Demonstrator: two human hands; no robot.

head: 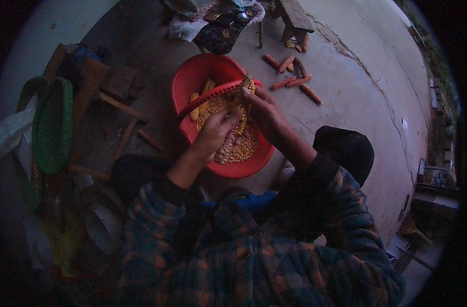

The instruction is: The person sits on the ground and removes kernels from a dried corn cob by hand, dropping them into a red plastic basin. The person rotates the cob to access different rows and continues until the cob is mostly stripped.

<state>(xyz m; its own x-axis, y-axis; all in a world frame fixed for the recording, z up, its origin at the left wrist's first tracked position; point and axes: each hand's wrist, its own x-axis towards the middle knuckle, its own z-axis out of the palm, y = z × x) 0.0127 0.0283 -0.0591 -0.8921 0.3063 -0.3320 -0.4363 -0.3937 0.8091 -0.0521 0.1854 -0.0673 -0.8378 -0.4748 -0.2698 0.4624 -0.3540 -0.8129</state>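
Note:
Both of my hands are over a red plastic basket (233,172) with a dark red handle (214,96). My right hand (266,111) grips the upper part of a partly shelled corn cob (242,121), which still bears yellow kernels. My left hand (217,132) is at the same cob's side, its fingers curled against the kernels; a bare cob (226,147) shows under it, and whether that is a separate cob or a stripped part cannot be told. Inside the basket lie loose kernels (244,150) and a few yellow corn ears (194,107).
Several bare reddish cobs (291,73) lie on the concrete floor beyond the basket, near a wooden bench (295,17). A stool with cloths (222,34) stands just past the basket. At left are a green basket (53,126) and wooden furniture (126,107).

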